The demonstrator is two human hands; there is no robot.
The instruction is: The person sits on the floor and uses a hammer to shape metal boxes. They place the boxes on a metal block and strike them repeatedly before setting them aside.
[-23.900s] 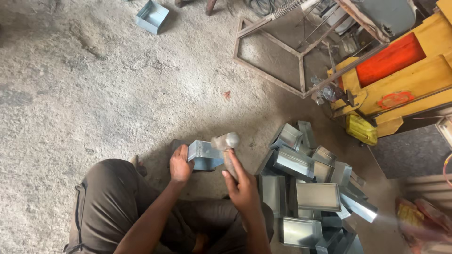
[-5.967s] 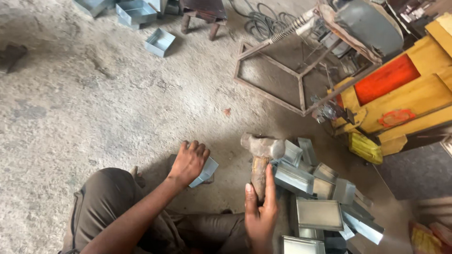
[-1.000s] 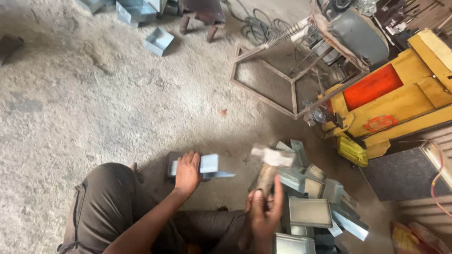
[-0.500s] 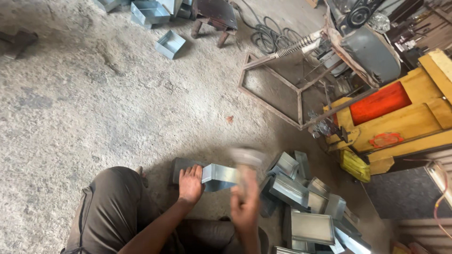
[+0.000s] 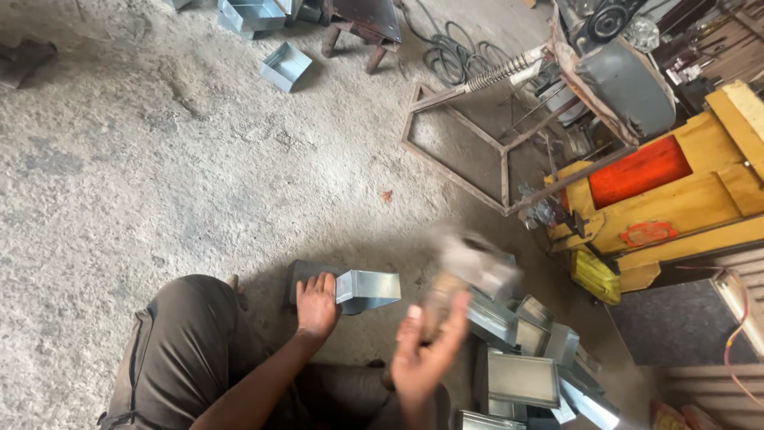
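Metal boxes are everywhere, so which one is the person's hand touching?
The shiny metal box on the floor under the left hand. The others sit untouched in the pile by the right hand, or far off like the open box.

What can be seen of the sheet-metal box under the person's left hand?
The sheet-metal box is a small rectangular piece of shiny grey folded metal, lying on its side on the concrete floor in front of the person's knee. Its lit upper face is flat and smooth; the right end looks slanted. The left hand presses on its left part, fingers spread over the top. The right hand with the blurred hammer is apart from it.
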